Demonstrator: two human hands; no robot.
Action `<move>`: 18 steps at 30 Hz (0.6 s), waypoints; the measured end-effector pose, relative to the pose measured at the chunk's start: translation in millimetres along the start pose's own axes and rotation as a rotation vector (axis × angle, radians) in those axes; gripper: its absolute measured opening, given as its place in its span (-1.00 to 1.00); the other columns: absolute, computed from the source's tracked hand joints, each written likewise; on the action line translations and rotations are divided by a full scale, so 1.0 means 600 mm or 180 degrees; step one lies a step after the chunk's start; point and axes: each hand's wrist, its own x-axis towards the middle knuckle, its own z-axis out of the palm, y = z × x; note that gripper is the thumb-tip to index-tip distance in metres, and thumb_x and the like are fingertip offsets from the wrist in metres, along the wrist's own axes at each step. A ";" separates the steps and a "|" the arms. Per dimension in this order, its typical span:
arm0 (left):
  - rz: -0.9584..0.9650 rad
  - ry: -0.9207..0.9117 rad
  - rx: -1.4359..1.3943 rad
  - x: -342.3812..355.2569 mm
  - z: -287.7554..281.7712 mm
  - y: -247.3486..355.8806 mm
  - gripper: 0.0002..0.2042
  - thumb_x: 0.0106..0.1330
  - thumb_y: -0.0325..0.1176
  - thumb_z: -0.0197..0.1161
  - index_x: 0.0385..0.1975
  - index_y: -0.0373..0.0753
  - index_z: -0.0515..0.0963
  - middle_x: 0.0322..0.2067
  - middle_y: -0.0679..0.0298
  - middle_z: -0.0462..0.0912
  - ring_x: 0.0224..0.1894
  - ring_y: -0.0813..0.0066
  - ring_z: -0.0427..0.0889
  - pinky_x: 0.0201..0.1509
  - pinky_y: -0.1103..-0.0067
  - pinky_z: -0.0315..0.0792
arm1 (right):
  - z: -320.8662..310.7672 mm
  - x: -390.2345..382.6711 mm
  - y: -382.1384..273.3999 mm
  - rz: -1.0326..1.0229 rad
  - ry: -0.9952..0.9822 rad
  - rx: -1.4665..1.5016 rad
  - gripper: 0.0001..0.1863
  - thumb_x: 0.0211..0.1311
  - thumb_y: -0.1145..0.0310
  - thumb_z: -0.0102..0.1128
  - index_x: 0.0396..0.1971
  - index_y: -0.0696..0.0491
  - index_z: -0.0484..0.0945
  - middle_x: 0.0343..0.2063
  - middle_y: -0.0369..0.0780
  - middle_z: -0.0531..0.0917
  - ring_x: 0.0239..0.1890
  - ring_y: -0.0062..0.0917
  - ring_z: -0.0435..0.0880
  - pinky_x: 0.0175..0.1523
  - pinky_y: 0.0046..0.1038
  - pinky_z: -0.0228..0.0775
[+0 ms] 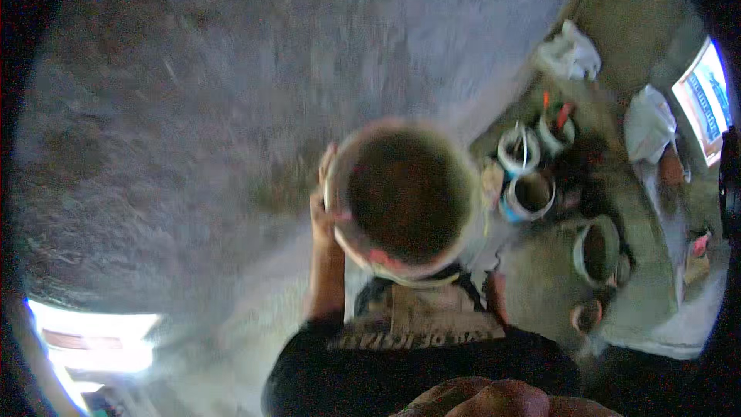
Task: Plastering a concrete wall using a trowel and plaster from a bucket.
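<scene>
Here, left hand: the left hand [323, 212] curls its grip around the left rim of a large round paint-stained bucket with a dark inside [401, 197].
Right hand: only a bit of the right hand [494, 289] shows below the bucket's right side; I cannot tell how its grip stands.
Bucket: held up at the middle, above a grey concrete floor [231, 69].
Nearby: small open paint cans [529, 174] stand close together on the floor just right of the bucket; a crumpled white cloth [571, 50] lies beyond them.
</scene>
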 end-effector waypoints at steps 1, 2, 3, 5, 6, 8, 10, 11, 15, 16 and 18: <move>0.0161 -0.0067 -0.0670 -0.004 0.023 0.065 -0.69 -0.34 -0.37 0.36 -0.54 -0.33 0.47 -0.35 0.31 0.48 -0.33 0.41 0.48 -0.29 0.54 0.41 | 0.001 -0.034 -0.018 0.0114 -0.0231 -0.0063 -0.69 0.13 0.18 0.02 -0.56 0.14 0.51 -0.70 -0.15 0.50 -0.71 -0.40 0.48 -0.56 -0.32 0.36; 0.0733 -0.0021 -0.0231 0.003 -0.011 0.017 -0.67 -0.38 -0.36 0.30 -0.51 -0.35 0.53 -0.24 0.26 0.49 -0.24 0.40 0.48 -0.15 0.49 0.35 | -0.015 -0.058 -0.030 0.0221 -0.0135 0.0287 -0.70 0.09 0.17 0.09 -0.55 0.13 0.47 -0.70 -0.17 0.48 -0.73 -0.45 0.44 -0.62 -0.37 0.28; 0.0353 -0.0034 -0.0771 -0.002 -0.030 0.017 -0.55 -0.41 -0.33 0.25 -0.38 -0.39 0.60 0.04 0.09 0.38 0.03 0.30 0.39 0.12 0.39 0.21 | -0.043 -0.066 -0.065 0.0318 -0.0048 0.0622 -0.69 0.05 0.15 0.17 -0.54 0.12 0.44 -0.70 -0.19 0.46 -0.76 -0.50 0.39 -0.69 -0.41 0.20; 0.0137 -0.0075 -0.0785 -0.008 -0.019 0.038 -0.54 -0.41 -0.33 0.25 -0.37 -0.40 0.60 0.05 0.09 0.37 0.05 0.30 0.38 0.13 0.39 0.20 | -0.112 -0.065 -0.045 0.0858 0.0513 -0.0654 -0.66 -0.01 0.20 0.25 -0.38 0.16 0.44 -0.56 -0.19 0.53 -0.64 -0.55 0.45 -0.58 -0.47 0.27; 0.0049 -0.0213 -0.0847 0.019 0.011 0.031 -0.53 -0.42 -0.33 0.25 -0.36 -0.40 0.60 0.07 0.08 0.35 0.06 0.29 0.36 0.15 0.39 0.18 | -0.167 -0.105 -0.089 0.1013 0.0487 -0.0705 -0.66 -0.01 0.20 0.25 -0.38 0.16 0.44 -0.56 -0.19 0.53 -0.64 -0.55 0.45 -0.58 -0.47 0.27; 0.0070 -0.0139 -0.0590 -0.012 -0.031 0.059 -0.52 -0.42 -0.32 0.25 -0.35 -0.40 0.60 0.09 0.07 0.32 0.10 0.28 0.32 0.17 0.38 0.15 | -0.235 -0.108 -0.328 -0.0474 0.0804 -0.0755 -0.52 0.07 0.22 0.23 -0.01 0.07 0.39 -0.34 -0.07 0.59 -0.40 -0.30 0.55 -0.33 -0.29 0.40; 0.0057 -0.0406 -0.0785 -0.023 -0.007 0.070 -0.50 -0.42 -0.32 0.25 -0.33 -0.40 0.60 0.12 0.06 0.28 0.13 0.27 0.29 0.20 0.38 0.12 | -0.329 -0.145 -0.556 0.1087 0.0876 0.0835 -0.58 0.06 0.31 0.27 -0.11 0.14 0.39 -0.18 -0.08 0.48 -0.27 -0.43 0.49 -0.26 -0.41 0.39; 0.0086 -0.0549 -0.0901 -0.017 0.011 0.073 -0.49 -0.43 -0.32 0.25 -0.32 -0.41 0.60 0.14 0.05 0.27 0.15 0.26 0.27 0.21 0.38 0.11 | -0.357 -0.155 -0.596 0.1252 0.0965 0.1517 -0.63 0.07 0.32 0.25 -0.16 0.16 0.40 -0.15 -0.09 0.45 -0.18 -0.47 0.46 -0.20 -0.43 0.38; 0.0244 -0.0981 -0.1194 -0.006 0.047 0.092 -0.46 -0.43 -0.31 0.25 -0.29 -0.41 0.59 0.19 0.03 0.20 0.21 0.24 0.20 0.26 0.37 0.05 | -0.420 -0.156 -0.599 0.0199 0.1095 0.2726 -0.59 0.09 0.34 0.24 -0.09 0.15 0.36 -0.34 -0.19 0.54 -0.42 -0.51 0.48 -0.35 -0.44 0.36; 0.0297 -0.1097 -0.1288 -0.012 0.055 0.104 -0.45 -0.44 -0.30 0.25 -0.28 -0.41 0.59 0.20 0.03 0.18 0.23 0.23 0.18 0.27 0.37 0.03 | -0.437 -0.163 -0.671 -0.0193 0.1113 0.1459 -0.58 0.10 0.38 0.24 -0.07 0.15 0.34 -0.30 -0.15 0.55 -0.36 -0.48 0.51 -0.28 -0.42 0.40; 0.0447 -0.1489 -0.1743 -0.009 0.137 0.130 -0.44 -0.44 -0.30 0.25 -0.26 -0.42 0.59 0.23 0.01 0.15 0.26 0.22 0.14 0.30 0.36 0.00 | -0.515 -0.190 -0.687 -0.0826 0.1697 0.0933 -0.56 0.07 0.41 0.26 -0.05 0.15 0.36 -0.24 -0.13 0.55 -0.25 -0.43 0.52 -0.16 -0.38 0.39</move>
